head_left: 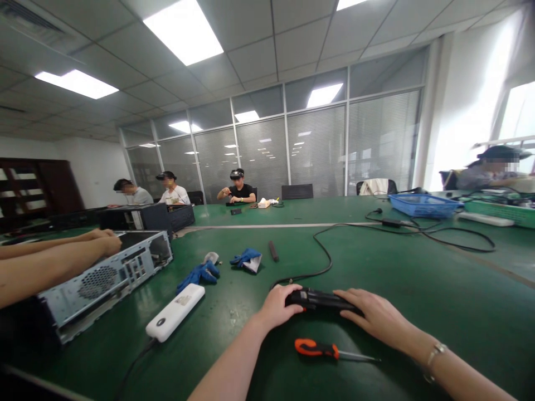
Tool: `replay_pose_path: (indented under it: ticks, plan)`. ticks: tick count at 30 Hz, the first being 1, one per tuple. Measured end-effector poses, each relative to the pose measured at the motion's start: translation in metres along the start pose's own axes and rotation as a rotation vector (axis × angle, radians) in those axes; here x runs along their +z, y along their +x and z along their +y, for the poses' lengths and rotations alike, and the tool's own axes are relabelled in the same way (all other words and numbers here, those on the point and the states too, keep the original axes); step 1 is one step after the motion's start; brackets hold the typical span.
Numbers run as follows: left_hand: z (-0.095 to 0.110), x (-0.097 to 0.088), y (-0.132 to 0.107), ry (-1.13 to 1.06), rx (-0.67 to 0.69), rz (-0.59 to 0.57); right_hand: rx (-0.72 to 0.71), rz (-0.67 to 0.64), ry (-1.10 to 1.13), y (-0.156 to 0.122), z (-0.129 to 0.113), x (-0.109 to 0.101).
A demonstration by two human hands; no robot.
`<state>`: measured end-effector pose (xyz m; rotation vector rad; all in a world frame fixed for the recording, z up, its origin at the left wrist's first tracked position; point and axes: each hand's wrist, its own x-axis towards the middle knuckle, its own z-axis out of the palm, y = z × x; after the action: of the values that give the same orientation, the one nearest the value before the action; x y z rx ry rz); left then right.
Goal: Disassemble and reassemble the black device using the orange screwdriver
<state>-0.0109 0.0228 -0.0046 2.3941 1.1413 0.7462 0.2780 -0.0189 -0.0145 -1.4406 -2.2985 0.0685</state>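
Note:
A black elongated device [320,299] with a black cable lies on the green table [418,289] in front of me. My left hand [278,306] curls around its left end. My right hand [371,314] rests over its right end with fingers bent onto it. A screwdriver [330,350] with an orange and black handle lies just below the device, between my forearms, untouched. The cable [321,250] runs from the device up toward the far right.
A co-worker's arms [54,256] reach into an open computer case [108,273] at left. A white power bank [175,312], blue gloves [221,266] and a black pen-like rod [273,250] lie ahead. A blue basket [422,204] stands far right. Several people sit at the far side.

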Motion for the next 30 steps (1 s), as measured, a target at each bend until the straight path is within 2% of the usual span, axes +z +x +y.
replay_pose_path:
  ticks: [6,9,11,13,17,19,20,22,25,28,30]
  plan:
    - [0.005,0.003,-0.006,-0.027,0.049,0.005,0.011,-0.014,0.035,-0.006,0.003,-0.005]
    - [0.007,0.006,-0.005,-0.019,0.025,0.011,-0.04,0.078,0.019,-0.008,-0.006,-0.012]
    - [0.007,0.007,-0.004,-0.014,0.006,0.027,-0.099,0.158,0.012,-0.011,-0.023,-0.016]
    - [0.006,0.008,-0.004,-0.022,-0.003,0.044,-0.135,0.15,0.067,-0.013,-0.049,-0.018]
    - [0.002,0.01,-0.003,-0.037,0.021,0.055,-0.217,-0.094,0.101,-0.016,-0.105,-0.012]
    - [0.0,0.011,-0.004,-0.041,0.037,0.061,-0.267,-0.138,0.074,-0.012,-0.123,-0.013]
    - [-0.001,0.012,-0.004,-0.045,0.046,0.061,-0.286,-0.108,0.085,-0.008,-0.128,-0.016]
    - [-0.002,0.012,-0.004,-0.046,0.063,0.058,-0.284,0.04,0.168,0.003,-0.131,-0.026]
    - [-0.001,0.012,-0.005,-0.035,0.067,0.066,-0.154,0.379,0.316,0.017,-0.123,-0.041]
    - [0.0,0.011,-0.006,-0.031,0.048,0.067,-0.104,0.737,0.283,0.02,-0.108,-0.035]
    - [0.002,0.011,-0.007,-0.036,0.036,0.065,-0.173,0.808,0.187,0.018,-0.1,-0.021]
